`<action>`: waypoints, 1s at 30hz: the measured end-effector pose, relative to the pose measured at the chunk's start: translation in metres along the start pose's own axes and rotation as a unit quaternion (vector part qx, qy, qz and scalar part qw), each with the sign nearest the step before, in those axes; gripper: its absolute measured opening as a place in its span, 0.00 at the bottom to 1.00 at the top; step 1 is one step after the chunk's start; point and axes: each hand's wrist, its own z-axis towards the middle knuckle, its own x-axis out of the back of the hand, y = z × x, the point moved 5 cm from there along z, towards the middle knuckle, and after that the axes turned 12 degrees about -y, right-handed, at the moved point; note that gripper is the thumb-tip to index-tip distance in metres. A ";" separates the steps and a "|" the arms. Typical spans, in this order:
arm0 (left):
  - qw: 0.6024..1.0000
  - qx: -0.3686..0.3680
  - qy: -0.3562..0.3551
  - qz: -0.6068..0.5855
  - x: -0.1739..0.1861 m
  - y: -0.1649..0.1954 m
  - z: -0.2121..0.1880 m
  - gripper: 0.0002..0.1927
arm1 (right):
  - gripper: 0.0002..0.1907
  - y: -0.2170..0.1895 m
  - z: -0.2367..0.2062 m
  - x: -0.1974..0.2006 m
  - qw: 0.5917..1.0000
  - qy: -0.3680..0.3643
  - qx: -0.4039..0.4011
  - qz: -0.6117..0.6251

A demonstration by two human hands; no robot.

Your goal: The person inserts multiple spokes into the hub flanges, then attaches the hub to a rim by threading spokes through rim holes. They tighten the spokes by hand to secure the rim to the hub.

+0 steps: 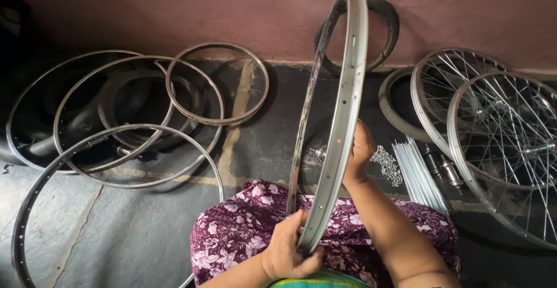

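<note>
We look down at a bare metal bicycle rim (339,120) held upright on edge over our lap, above a purple flowered cloth (243,230). Our left hand (287,250) curls its fingers closed around the rim's lowest arc; our right hand (361,149) grips its right side higher up. The rim seems light, stiff and smooth, best held at two well-separated points. On the stone floor (116,236), empty rims (139,114) lie toward the left edge; loose spokes (420,175) and spoked wheels (499,143) lie toward the right.

Bare forearms, no sleeves, maroon garment (243,230) with white floral print, teal-and-yellow striped hem at waist
</note>
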 end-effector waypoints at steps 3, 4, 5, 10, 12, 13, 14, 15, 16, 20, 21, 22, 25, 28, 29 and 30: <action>0.998 0.029 0.001 0.055 0.029 0.031 0.049 0.51 | 0.09 0.002 -0.003 0.002 1.000 0.002 0.004 -0.021; 0.999 0.035 0.002 0.031 0.040 0.038 0.071 0.52 | 0.08 0.003 -0.004 0.002 1.000 -0.001 0.007 -0.028; 0.999 0.040 0.003 0.009 0.052 0.041 0.097 0.53 | 0.08 0.006 -0.005 0.003 1.000 -0.007 0.003 -0.019; 0.968 0.240 0.056 -0.047 0.082 -0.012 0.237 0.56 | 0.11 0.019 -0.012 0.004 0.998 0.005 -0.001 -0.069; 0.952 0.285 0.024 -0.108 0.076 -0.028 0.259 0.42 | 0.12 0.025 -0.014 0.004 0.999 0.001 -0.007 -0.036; 0.931 0.334 -0.006 -0.145 0.069 -0.035 0.263 0.31 | 0.12 0.028 -0.013 0.004 1.000 -0.002 -0.012 -0.020; 0.906 0.382 -0.037 -0.181 0.061 -0.042 0.264 0.22 | 0.13 0.027 -0.012 0.005 0.999 0.001 0.002 -0.040; 0.910 0.366 -0.026 -0.195 0.060 -0.043 0.268 0.19 | 0.15 0.026 -0.008 0.006 0.998 0.004 0.015 -0.059; 0.912 0.352 -0.014 -0.210 0.060 -0.044 0.269 0.16 | 0.16 0.024 -0.004 0.008 0.996 0.005 0.025 -0.080; 0.902 0.315 -0.013 -0.295 0.058 -0.057 0.274 0.15 | 0.10 0.011 0.017 0.013 0.992 -0.013 0.054 -0.111; 0.910 0.291 -0.011 -0.294 0.060 -0.060 0.275 0.13 | 0.09 0.011 0.021 0.016 0.994 -0.035 0.047 -0.097; 0.917 0.269 -0.008 -0.295 0.061 -0.063 0.275 0.11 | 0.09 0.011 0.024 0.019 0.991 -0.070 0.041 -0.109; 0.910 0.251 -0.033 -0.330 0.061 -0.070 0.270 0.07 | 0.04 0.021 0.022 0.044 0.983 -0.147 0.068 -0.085; 0.862 0.424 -0.048 -0.273 0.066 -0.080 0.256 0.06 | 0.09 0.081 0.017 0.082 0.988 -0.143 -0.051 -0.018; 0.868 0.408 -0.047 -0.281 0.070 -0.076 0.261 0.07 | 0.11 0.105 0.015 0.091 0.987 -0.146 -0.073 0.008; 0.873 0.392 -0.044 -0.288 0.073 -0.073 0.265 0.08 | 0.10 0.133 0.008 0.101 0.978 -0.148 -0.144 -0.038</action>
